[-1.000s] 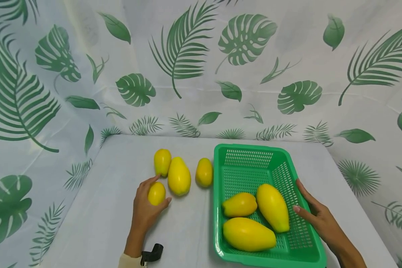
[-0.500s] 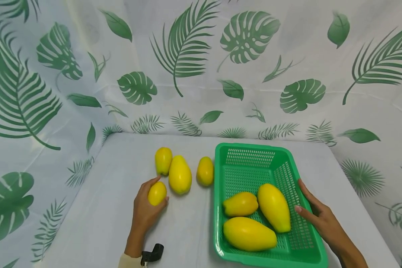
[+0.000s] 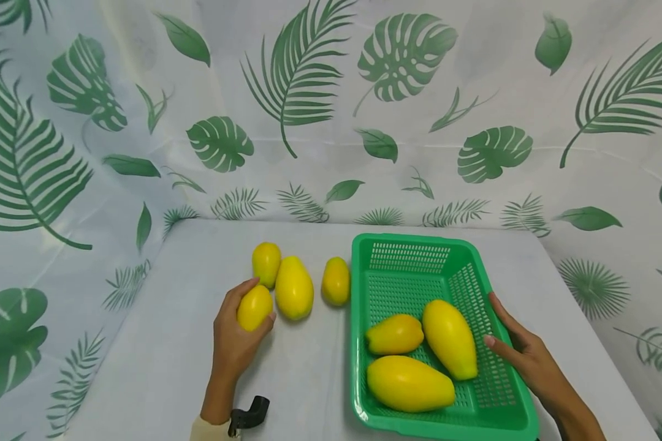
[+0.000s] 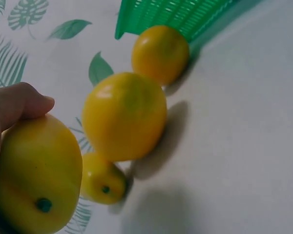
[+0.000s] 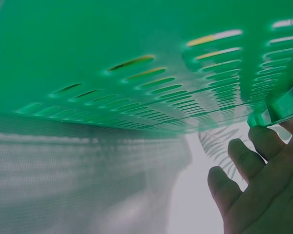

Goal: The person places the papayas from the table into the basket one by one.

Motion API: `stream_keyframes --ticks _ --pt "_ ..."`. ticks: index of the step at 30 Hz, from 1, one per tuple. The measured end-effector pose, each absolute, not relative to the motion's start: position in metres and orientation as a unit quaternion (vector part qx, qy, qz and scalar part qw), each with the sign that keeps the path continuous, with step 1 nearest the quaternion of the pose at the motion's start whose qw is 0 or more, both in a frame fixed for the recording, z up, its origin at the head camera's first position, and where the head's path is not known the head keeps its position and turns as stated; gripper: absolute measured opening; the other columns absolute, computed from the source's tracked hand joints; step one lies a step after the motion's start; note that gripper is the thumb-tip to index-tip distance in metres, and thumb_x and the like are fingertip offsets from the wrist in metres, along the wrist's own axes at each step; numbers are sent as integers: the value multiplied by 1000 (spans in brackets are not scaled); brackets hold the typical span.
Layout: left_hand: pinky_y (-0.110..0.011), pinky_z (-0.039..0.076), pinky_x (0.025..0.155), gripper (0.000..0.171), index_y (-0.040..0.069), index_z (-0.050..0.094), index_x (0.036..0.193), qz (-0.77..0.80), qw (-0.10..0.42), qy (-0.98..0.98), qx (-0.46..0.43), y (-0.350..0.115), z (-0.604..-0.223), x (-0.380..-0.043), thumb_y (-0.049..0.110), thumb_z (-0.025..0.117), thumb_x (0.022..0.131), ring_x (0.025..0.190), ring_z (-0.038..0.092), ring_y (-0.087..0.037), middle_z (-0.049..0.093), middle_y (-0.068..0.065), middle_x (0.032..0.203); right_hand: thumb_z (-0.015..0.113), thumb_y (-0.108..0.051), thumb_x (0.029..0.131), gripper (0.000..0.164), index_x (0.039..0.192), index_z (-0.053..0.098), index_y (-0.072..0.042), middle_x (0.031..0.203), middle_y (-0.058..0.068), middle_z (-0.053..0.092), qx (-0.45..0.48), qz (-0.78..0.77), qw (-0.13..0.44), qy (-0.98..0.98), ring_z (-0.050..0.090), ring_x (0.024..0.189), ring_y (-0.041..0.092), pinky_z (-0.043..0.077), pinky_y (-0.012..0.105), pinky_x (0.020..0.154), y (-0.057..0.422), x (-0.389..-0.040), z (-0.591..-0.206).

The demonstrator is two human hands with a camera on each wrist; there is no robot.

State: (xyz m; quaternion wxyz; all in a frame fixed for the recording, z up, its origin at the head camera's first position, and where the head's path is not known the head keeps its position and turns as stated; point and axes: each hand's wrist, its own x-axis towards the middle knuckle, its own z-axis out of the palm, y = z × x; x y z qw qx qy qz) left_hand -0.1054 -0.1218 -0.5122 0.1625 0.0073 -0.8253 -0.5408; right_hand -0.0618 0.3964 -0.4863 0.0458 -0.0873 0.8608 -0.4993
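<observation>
My left hand grips a small yellow papaya, thumb on one side and fingers on the other. In the left wrist view this papaya shows its dark stem end, with a thumb or finger over its top. Just beyond it lie a small papaya and a larger one; another papaya is beside the basket. My right hand holds the right side of the green plastic basket, thumb over the rim. Below that side, the right wrist view shows several fingers.
Inside the basket are a short papaya, a long upright-lying one and a long sideways one. White cloth covers the table. A leaf-printed curtain stands behind and at both sides.
My left hand's fingers have closed round the small papaya, and it has moved slightly up and left in the head view. The right hand and basket stay in place.
</observation>
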Motion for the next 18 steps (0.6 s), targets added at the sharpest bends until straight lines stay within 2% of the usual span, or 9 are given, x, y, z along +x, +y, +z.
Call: stream_keyframes --ticks 8,18 --pt "-52 44 112 72 22 62 148 -548 185 -815 -37 -112 -493 -108 10 88 82 134 56 -20 61 0 148 52 -12 112 76 172 10 -33 180 -9 3 -79 -494 45 865 12 153 -17 27 -1 106 394 -62 -483" --pt "-56 43 117 72 30 62 147 -557 182 -808 -64 -97 -480 -112 12 89 84 137 55 -19 60 5 149 50 -13 112 74 172 9 -32 179 -12 1 -79 -494 45 865 8 152 -19 20 -4 106 396 -61 -487"
